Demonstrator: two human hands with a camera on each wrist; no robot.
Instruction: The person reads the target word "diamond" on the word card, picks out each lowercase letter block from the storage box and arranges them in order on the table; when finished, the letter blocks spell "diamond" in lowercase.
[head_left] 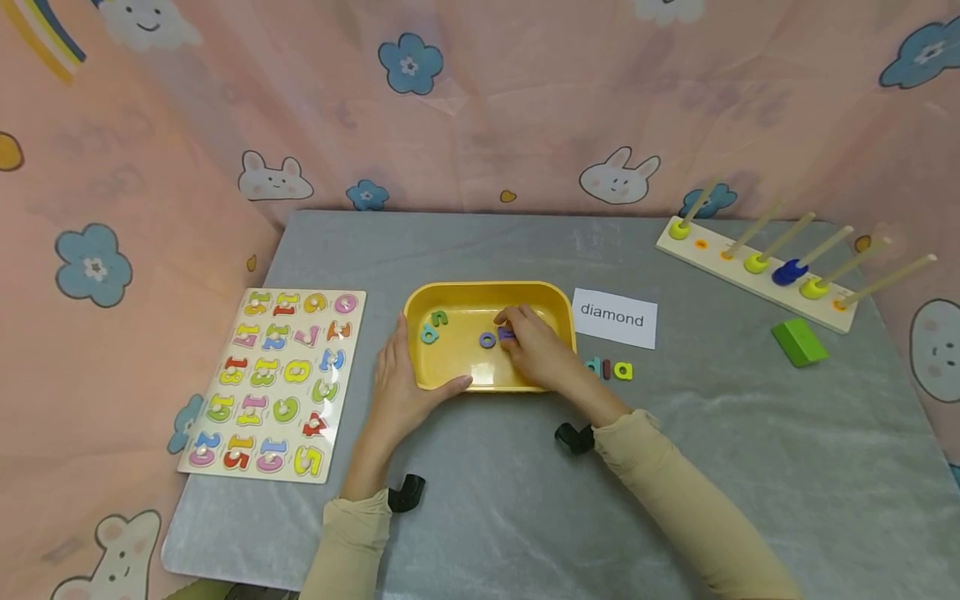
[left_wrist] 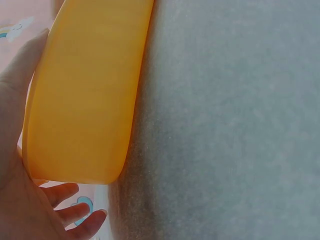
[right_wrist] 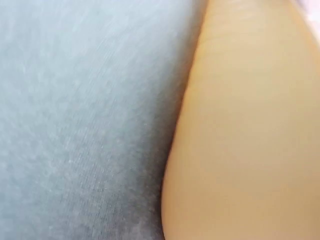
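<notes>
The half-covered purple letter (head_left: 506, 332) lies under the right hand (head_left: 537, 346); whether this grip pinches it, I cannot tell. Left hand (head_left: 403, 385), spread, touches the tray (head_left: 468, 312).

Shadow edges the yellow tray (left_wrist: 87, 100) in soft, even light, and the right wrist view is blurred

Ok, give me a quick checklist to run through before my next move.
1. Yellow tray steadied: ok, left hand rests against its left end.
2. Word card readable: ok, "diamond" shows clearly.
3. Letter row beside the tray: ok, appears to read d-i-a; the right wrist partly covers the first letter.
4. Purple letter under the right hand firmly pinched: cannot tell, it is partly hidden.
5. Tray emptied: not ok, purple o, green n and teal letter lie inside.
</notes>
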